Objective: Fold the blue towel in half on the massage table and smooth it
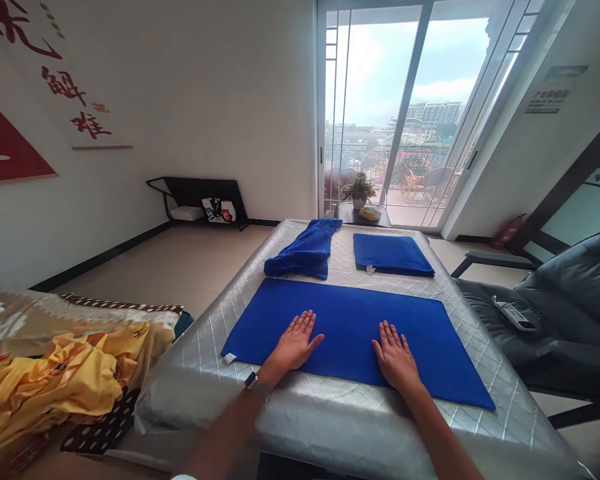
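A blue towel (pixel 350 320) lies spread out across the near part of a silvery quilted mattress (pixel 215 333), with a white tag at its left corner. My left hand (pixel 296 343) rests palm down on its left half, fingers stretched. Flat on the right half lies my right hand (pixel 394 355), thumb apart from the fingers. Beyond the spread towel, a crumpled blue cloth (pixel 305 248) lies at the left. To its right is a neatly folded blue stack (pixel 393 253) with a white tag showing.
Yellow cloth (pixel 80 373) is heaped on bedding at the left. A dark armchair (pixel 570 300) at the right holds a remote-like device (pixel 515 315). Past the mattress, a potted plant (pixel 360 190) stands on a small table before the glass door. A black rack (pixel 200 200) stands by the wall.
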Motion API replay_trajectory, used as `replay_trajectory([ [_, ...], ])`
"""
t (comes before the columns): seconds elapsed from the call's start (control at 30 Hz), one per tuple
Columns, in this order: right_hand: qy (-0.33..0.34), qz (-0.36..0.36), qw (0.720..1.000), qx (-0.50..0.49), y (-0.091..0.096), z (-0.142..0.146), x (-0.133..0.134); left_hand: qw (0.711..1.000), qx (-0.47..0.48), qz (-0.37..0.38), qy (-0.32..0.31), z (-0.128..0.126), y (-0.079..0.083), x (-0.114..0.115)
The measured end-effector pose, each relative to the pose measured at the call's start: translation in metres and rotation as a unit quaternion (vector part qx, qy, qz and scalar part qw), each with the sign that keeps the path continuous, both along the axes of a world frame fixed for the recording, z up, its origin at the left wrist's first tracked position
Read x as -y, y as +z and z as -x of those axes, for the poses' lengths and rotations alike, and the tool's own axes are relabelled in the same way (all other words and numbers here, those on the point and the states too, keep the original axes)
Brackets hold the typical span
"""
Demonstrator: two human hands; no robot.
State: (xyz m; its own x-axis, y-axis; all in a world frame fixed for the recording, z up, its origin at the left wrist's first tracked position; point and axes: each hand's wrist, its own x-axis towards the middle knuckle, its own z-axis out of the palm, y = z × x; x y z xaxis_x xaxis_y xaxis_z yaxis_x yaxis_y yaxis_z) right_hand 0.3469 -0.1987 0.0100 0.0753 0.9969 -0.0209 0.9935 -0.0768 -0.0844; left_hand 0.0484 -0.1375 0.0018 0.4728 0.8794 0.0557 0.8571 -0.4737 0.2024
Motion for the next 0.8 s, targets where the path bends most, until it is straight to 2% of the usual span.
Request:
replay_trajectory([
  [0.17,-0.073,-0.043,0.995,0.044,-0.024,-0.103,0.032,0.99,-0.035,-0.034,0.133,0.115,-0.017,0.004],
  [0.23,-0.099,-0.048,0.993,0.051,-0.029,-0.133,0.044,0.98,-0.045,-0.045,0.187,0.147,-0.022,0.006],
  [0.3,-0.115,-0.054,0.99,0.053,-0.03,-0.15,0.051,0.974,-0.046,-0.048,0.217,0.163,-0.025,0.006],
  [0.47,-0.137,-0.044,0.989,0.044,-0.026,-0.154,0.053,0.972,-0.031,-0.046,0.229,0.163,-0.023,0.006],
  [0.63,-0.144,-0.048,0.987,0.046,-0.019,-0.148,0.049,0.971,-0.021,-0.024,0.237,0.161,-0.013,0.003],
  [0.73,-0.093,-0.086,0.991,0.045,-0.003,-0.117,0.039,0.971,0.003,-0.041,0.234,0.138,-0.002,-0.004],
  [0.8,-0.036,-0.095,0.994,0.028,0.013,-0.078,0.025,0.982,0.02,-0.048,0.18,0.104,0.008,-0.009],
])
